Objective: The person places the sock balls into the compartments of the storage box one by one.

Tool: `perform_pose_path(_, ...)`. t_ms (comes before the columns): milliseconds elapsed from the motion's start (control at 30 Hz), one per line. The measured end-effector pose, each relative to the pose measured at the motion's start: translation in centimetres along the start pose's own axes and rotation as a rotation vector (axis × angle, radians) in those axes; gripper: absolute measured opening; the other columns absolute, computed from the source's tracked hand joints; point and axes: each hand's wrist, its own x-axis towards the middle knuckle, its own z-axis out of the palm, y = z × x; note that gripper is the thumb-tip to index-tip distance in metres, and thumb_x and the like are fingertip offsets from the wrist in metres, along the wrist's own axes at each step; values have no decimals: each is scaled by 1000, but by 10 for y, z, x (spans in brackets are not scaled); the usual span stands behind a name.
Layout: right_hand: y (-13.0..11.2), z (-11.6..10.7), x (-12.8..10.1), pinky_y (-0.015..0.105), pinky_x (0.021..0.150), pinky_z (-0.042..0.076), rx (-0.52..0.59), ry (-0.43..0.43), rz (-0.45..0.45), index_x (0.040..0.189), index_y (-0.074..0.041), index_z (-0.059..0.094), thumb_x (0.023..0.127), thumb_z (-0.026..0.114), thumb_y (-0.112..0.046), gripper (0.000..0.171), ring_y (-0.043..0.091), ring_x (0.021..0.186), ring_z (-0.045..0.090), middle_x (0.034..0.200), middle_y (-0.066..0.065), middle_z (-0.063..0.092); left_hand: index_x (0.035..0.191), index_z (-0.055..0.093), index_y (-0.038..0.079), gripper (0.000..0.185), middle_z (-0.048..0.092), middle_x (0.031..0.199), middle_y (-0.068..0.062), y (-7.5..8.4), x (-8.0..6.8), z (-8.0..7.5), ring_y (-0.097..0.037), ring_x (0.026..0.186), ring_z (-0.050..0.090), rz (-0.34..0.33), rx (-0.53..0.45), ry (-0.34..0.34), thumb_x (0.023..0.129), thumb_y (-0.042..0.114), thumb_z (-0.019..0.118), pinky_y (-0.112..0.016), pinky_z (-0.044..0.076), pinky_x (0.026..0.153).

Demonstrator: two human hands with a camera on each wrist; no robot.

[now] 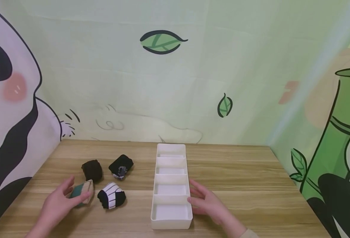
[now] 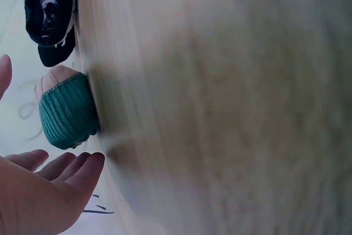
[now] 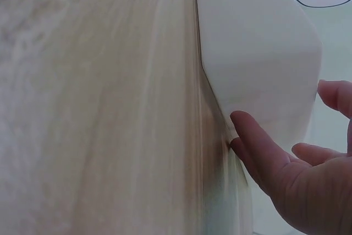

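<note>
The person's left hand point(image 1: 58, 205) lies on the near left of the pale wooden table point(image 1: 252, 185), fingers loosely spread and reaching round a rolled teal sock bundle with a beige toe point(image 1: 82, 193). From the head view the fingertips seem to touch it, but the left wrist view shows the teal bundle point(image 2: 67, 108) just clear of the open fingers point(image 2: 77, 169), so nothing is gripped yet. The right hand point(image 1: 209, 203) rests with straight, relaxed fingers against the right wall of a long white plastic organiser tray with four compartments point(image 1: 172, 221), which stands in the middle of the table running from near to far; the right wrist view shows the fingertips point(image 3: 250, 130) touching the tray's side point(image 3: 258, 53) without clasping it.

Just right of the teal bundle sits a black-and-white striped sock roll point(image 1: 111, 195); farther back lie a plain black sock roll point(image 1: 92, 170) and a black one with a grey patch point(image 1: 120, 166).

I judge the risks small but real. A shallow pinch on the soft roll could let it unroll or drop. A sweeping hand might knock the striped roll. The light tray may slide left if the flat right hand pushes rather than steadies.
</note>
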Motion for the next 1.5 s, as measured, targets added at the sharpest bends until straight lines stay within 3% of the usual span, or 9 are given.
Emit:
perform_pose_path(167,1,0,0,52,89,53,5,4,-7,155,1,20,94,67,-12,78,44,123,52,151,37,27,152,12,-11,113,23,152,-37,-1,3,2,-53,133,33,-53,-50,-53,85,59,70,-65,31,104)
perform_pose_path(400,4,1,1,51,89,53,12,8,-9,155,2,23,93,66,-10,76,44,127,48,150,38,28,152,12,-12,115,24,152,-36,-2,1,7,-52,132,31,-38,-50,-39,83,57,72,-66,28,104)
perform_pose_path(533,5,1,0,50,89,53,14,14,-8,154,2,24,94,66,-10,75,44,128,47,150,38,28,152,13,-11,116,20,152,-38,-2,2,7,-52,129,32,-66,-37,-49,82,60,72,-66,29,103)
perform_pose_path(1133,3,2,-1,51,89,53,32,3,-9,155,1,24,95,65,-10,74,45,129,47,151,37,27,149,33,-7,99,30,146,-40,-8,10,5,-51,124,39,-67,1,-28,84,56,73,-62,36,98)
perform_pose_path(1500,5,4,-3,46,89,54,15,23,-70,155,-3,27,95,65,-6,71,42,130,47,152,32,29,147,38,-5,89,30,146,-40,-6,8,3,-55,126,36,-61,-5,-15,85,48,75,-64,32,100)
